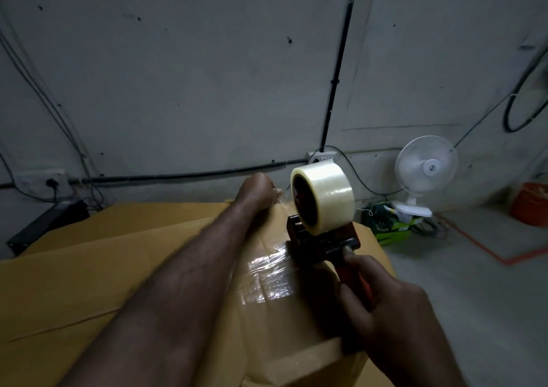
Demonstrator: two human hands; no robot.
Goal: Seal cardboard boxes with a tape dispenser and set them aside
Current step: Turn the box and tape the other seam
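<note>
Far left, low on the grey wall: a wall socket (51, 181) with a plug in it, thin cables running up and away from it. Below it a flat black object (44, 223) lies at the foot of the wall; type unclear. Brown cardboard layers (74, 277) fill the lower left, flat and overlapping; boxes or loose sheets, cannot tell. Left forearm runs diagonally from the bottom edge across the cardboard box (275, 336) to its far edge. Left hand (257, 190) sits on that far edge, wrist bent down, fingers mostly hidden beyond the edge; cannot tell whether they grip anything. A strip of clear tape (267, 274) lies shiny and wrinkled along the middle of the box top, just right of the forearm. Tape dispenser (321, 238), red frame, rests with its front end on the box top at the far end of the strip; tape roll (323, 197) stands upright on it, translucent, near the left hand but apart from it. Right hand (385, 306) is wrapped tightly round the red dispenser handle, thumb on top toward the frame, at the near right part of the box. Box occupies frame centre and bottom. Behind the roll, a second socket on the wall. Right of the box, on the concrete floor: a green carton (390, 226), a white fan (425, 169) beside it facing the camera, an orange line on the floor, and an orange container (530, 206) at the far right edge, blurred.
</note>
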